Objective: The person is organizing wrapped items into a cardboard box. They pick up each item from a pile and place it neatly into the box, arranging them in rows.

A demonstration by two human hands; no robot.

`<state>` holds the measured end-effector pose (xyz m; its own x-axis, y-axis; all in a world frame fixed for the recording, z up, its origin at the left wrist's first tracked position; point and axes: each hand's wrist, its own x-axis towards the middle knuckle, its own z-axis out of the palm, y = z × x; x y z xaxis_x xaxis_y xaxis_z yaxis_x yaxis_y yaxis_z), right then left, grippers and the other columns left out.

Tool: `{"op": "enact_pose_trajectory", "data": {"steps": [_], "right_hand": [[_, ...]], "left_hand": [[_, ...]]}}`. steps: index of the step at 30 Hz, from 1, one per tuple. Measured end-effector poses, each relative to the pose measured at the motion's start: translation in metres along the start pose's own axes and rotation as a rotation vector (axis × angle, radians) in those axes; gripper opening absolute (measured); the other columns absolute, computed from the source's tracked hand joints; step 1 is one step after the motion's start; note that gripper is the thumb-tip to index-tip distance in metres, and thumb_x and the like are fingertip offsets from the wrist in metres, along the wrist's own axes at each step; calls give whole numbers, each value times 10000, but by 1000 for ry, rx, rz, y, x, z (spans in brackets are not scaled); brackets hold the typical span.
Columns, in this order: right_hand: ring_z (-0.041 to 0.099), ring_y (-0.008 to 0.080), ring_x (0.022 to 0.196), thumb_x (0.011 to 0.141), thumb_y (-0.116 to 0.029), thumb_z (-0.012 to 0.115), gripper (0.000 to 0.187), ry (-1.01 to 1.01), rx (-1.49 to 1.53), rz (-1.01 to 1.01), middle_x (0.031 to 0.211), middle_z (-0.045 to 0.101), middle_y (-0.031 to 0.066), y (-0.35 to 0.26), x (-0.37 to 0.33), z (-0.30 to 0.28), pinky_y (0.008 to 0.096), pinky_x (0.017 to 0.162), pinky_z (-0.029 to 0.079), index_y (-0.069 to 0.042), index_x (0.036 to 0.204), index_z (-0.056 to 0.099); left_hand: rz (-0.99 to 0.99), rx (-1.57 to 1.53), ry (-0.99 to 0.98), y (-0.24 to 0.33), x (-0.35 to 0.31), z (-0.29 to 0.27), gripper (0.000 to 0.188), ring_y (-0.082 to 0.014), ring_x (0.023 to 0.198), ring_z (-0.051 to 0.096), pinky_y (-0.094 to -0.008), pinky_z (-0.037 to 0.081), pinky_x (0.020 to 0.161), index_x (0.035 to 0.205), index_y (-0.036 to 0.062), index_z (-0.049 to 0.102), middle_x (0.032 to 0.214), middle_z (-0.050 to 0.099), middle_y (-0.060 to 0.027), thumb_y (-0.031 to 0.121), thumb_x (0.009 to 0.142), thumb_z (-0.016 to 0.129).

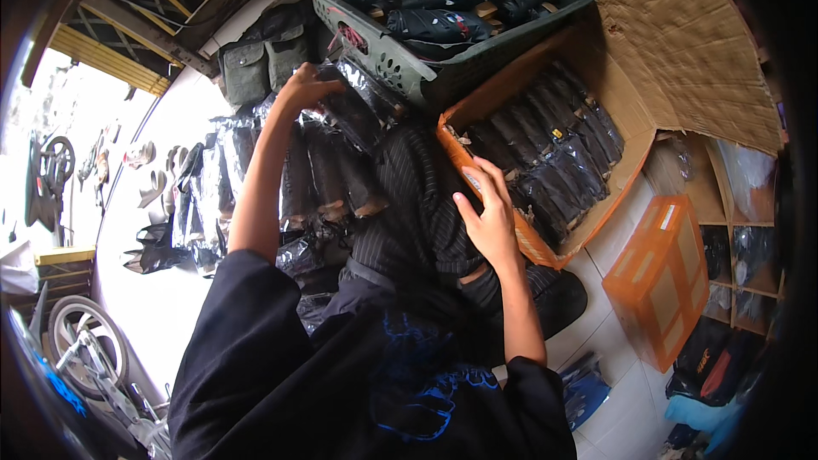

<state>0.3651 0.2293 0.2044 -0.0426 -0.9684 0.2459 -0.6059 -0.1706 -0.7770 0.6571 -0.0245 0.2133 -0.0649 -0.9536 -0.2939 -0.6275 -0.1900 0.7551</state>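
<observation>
- Our left hand [305,88] is at black packages [351,119]; we cannot tell its grip.
- Our right hand [492,223] spreads open beside one open carton [629,111].
- We count one green basket [390,58].

Glossy clear plastic covers the packets [322,163], the box [632,115] is matt cardboard, the basket [396,64] smooth plastic.

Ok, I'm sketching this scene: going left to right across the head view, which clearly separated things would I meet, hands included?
Bicycle wheel → left hand → right hand → orange-taped box → wooden shelf unit.
</observation>
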Motion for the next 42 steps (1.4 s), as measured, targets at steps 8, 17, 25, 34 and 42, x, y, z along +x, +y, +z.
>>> {"op": "enact_pose_trajectory", "data": {"steps": [8, 17, 25, 34, 42], "right_hand": [[491, 387, 1238, 728, -131, 816, 400, 30, 40, -155, 1365, 485, 189, -65, 13, 2, 446, 1024, 424, -42, 1036, 578], [527, 324, 1086, 642, -215, 844, 627, 107, -453, -85, 1210, 491, 161, -35, 13, -20, 456, 906, 438, -53, 1157, 524], [555, 322, 1027, 633, -132, 829, 494, 169, -522, 29, 1123, 529, 143, 52, 21, -101, 477, 873, 451, -50, 1023, 536], [528, 309, 1049, 642, -51, 798, 450, 198, -727, 219, 1029, 528, 96, 234, 78, -176, 455, 880, 423, -84, 972, 495], [406, 320, 1330, 740, -26, 737, 673, -30, -766, 621, 1436, 409, 113, 357, 70, -195, 476, 1075, 383, -119, 1317, 403]], "left_hand": [[249, -96, 171, 28, -108, -2, 653, -228, 991, 617, -315, 491, 846, 1192, -62, 509, 1101, 621, -170, 250, 694, 794], [69, -723, -337, 88, -151, 126, 387, -164, 843, 643, -294, 533, 746, 1062, 20, 499, 960, 636, -93, 64, 772, 752], [280, -668, -421, 118, -114, 232, 353, -166, 885, 609, -297, 519, 765, 1168, -4, 450, 1018, 612, -113, 177, 937, 647], [824, 302, -55, 66, -96, 301, 237, -297, 732, 665, -399, 506, 695, 975, 60, 606, 749, 668, -88, 274, 870, 610], [875, 322, -1, 72, -98, 304, 211, -260, 694, 649, -380, 487, 668, 954, 71, 639, 738, 667, -60, 244, 841, 596]]}}
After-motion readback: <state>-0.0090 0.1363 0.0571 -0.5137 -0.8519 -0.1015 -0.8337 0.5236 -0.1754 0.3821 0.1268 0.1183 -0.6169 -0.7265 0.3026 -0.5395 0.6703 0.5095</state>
